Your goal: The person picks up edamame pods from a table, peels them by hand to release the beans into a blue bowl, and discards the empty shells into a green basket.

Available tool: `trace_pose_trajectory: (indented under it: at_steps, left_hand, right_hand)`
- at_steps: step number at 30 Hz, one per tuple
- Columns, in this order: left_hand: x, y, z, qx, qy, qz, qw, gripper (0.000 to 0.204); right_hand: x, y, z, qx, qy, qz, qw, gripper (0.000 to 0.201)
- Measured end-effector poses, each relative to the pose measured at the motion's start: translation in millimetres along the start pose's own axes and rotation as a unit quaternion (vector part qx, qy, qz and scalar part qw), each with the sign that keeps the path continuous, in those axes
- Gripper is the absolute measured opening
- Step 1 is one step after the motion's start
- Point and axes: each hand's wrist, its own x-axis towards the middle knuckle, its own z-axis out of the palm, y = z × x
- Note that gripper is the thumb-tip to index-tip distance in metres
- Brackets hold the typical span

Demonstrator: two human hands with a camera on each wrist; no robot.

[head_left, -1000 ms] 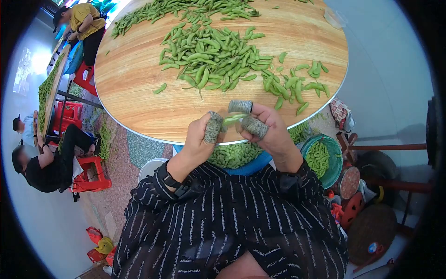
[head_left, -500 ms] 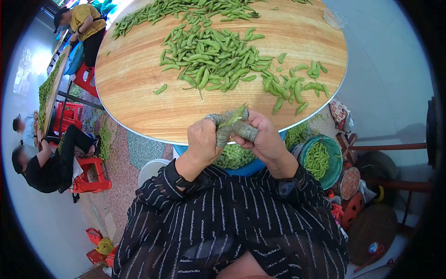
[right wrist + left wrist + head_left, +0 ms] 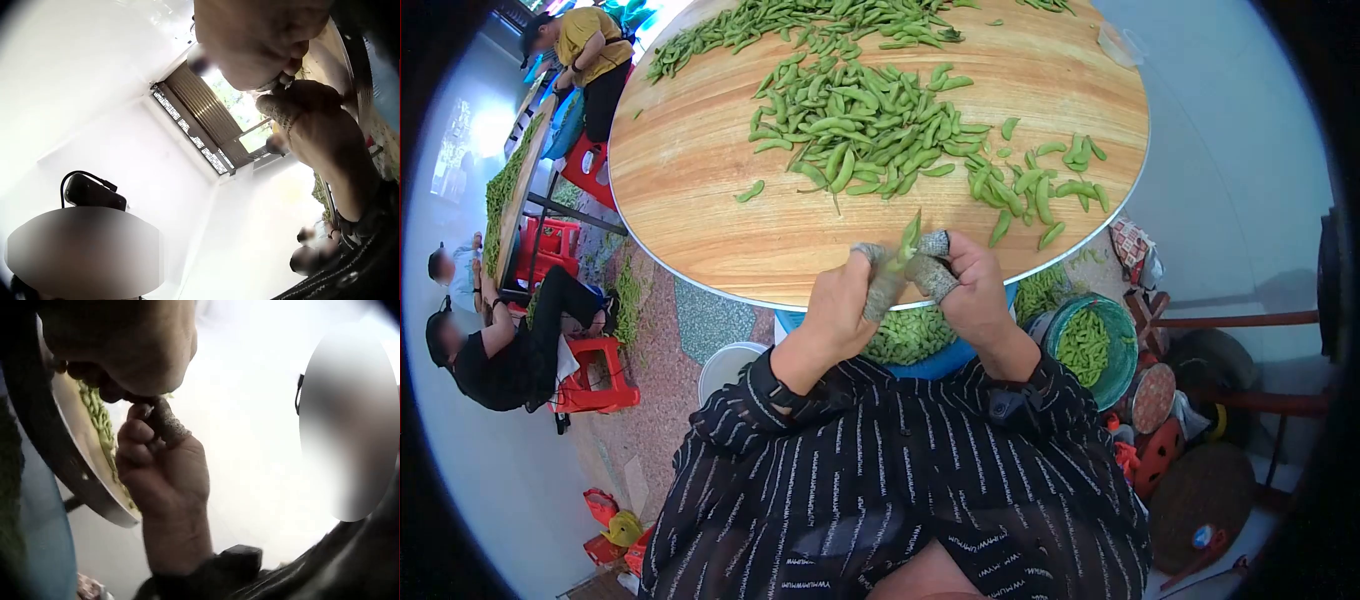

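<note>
In the head view, an edamame pod points up between my two hands, just above the table's near edge. My left hand pinches its lower end with wrapped thumb and finger. From the other side my right hand pinches the same end, its thumb and finger also in grey speckled wraps. The two hands' fingertips meet, which hides the pod's base. Below them, a blue basin holds shelled green beans. In the left wrist view, the right hand faces the left with curled fingers.
A large pile of pods covers the middle of the round wooden table, with looser pods at right. A green bucket of pods stands right, a white bucket left. Several people sit at another table.
The pod has turned from lying nearly level between the hands to pointing upward. My hands have closed together over the basin; the piles on the table look the same.
</note>
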Motion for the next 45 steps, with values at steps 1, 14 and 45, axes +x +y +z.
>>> trace_pose_trajectory:
  at_steps: [1, 14, 45]
  left_hand:
    - [-0.3, 1.5, -2.2, 0.088, -0.015, 0.044, 0.995, 0.019]
    - [-10.1, -5.4, 3.2, 0.021, 0.009, 0.027, 0.999, 0.019]
    - [-1.5, 8.9, -21.8, -0.055, -0.127, -0.122, 0.983, 0.018]
  right_hand:
    - [0.3, -0.8, 0.5, 0.0, 0.0, 0.0, 1.0, 0.012]
    - [-0.8, 0.0, 3.5, 0.084, -0.075, 0.105, 0.988, 0.007]
    - [-0.2, -5.3, -1.4, 0.067, -0.115, 0.16, 0.978, 0.006]
